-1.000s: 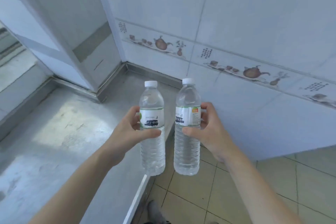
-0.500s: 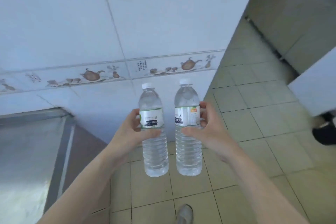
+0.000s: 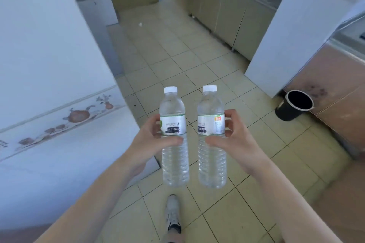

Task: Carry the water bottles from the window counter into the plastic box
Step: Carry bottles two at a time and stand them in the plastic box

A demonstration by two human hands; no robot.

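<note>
In the head view, two water bottles are being carried upright over the tiled floor: the left bottle is being held by the left hand, its grip wrapped round the label band, and the right bottle is being held likewise by the right hand. They are being kept side by side, apart and caps up, probably so neither knocks the other while walking. A black bin is standing at two o'clock beside a white wall, a shoe is being placed at six o'clock, and the plastic box is not being shown.
</note>
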